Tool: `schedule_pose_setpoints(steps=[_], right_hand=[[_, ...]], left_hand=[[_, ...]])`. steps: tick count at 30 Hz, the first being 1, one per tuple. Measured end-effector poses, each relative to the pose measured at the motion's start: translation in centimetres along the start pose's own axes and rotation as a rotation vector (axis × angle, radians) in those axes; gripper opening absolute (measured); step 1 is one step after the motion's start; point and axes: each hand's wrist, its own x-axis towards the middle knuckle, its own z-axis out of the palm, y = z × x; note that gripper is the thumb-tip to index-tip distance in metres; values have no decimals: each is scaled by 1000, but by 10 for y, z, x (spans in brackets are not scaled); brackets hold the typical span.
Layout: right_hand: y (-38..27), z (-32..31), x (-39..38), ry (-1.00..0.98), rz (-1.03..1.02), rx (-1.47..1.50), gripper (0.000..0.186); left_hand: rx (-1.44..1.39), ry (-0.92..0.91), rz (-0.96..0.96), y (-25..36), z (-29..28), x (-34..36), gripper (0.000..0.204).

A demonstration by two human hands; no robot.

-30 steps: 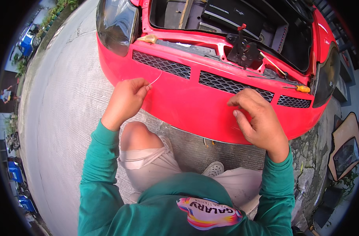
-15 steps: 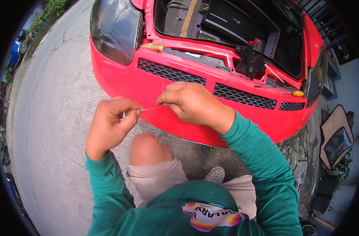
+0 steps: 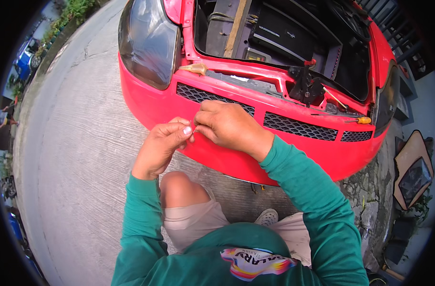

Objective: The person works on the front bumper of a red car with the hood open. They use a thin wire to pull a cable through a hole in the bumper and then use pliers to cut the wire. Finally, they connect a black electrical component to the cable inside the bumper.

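In front of the red car bumper (image 3: 274, 157), my left hand (image 3: 165, 143) and my right hand (image 3: 227, 124) meet, both pinching a thin, pale piece of wire or line (image 3: 192, 128) between fingertips. My right hand is just below the left mesh grille (image 3: 191, 93). Above, the bonnet area is open, showing a black box-like unit (image 3: 279, 33). A black latch (image 3: 304, 86) stands on the front panel, with a beige pointed piece (image 3: 193, 68) to its left and a screwdriver with a yellow handle (image 3: 363, 120) to its right.
Textured concrete pavement (image 3: 74, 152) runs along the left, with a blue vehicle (image 3: 24, 62), plants (image 3: 74, 12) and a person at the far edge (image 3: 5, 117). At right are cracked ground, a beige panel with a dark centre (image 3: 413, 167) and a grey step (image 3: 403, 105). My knee (image 3: 177, 190) is below the bumper.
My right hand has moved left from the right grille to meet my left hand, which dipped and came back up. The fingertips of both hands are now closer together on the thin piece.
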Motion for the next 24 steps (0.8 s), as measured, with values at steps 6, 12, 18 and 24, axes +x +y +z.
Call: schedule_pose_setpoints(steps=[6,12,18,24], right_hand=[[8,4,3,33,125,89,19],[13,5,-2,58,61,197,23],[14,2,-7,2,15,228,25],[11,-4,-4,-9,-88,161,24]], left_hand=[[237,203,-18,-11,13,5,24],[-63,82,-164,-15,13,3,25],[-243,-57,-308,-26,7,12,24],[-199,-87,-354,-30,4,22,22]])
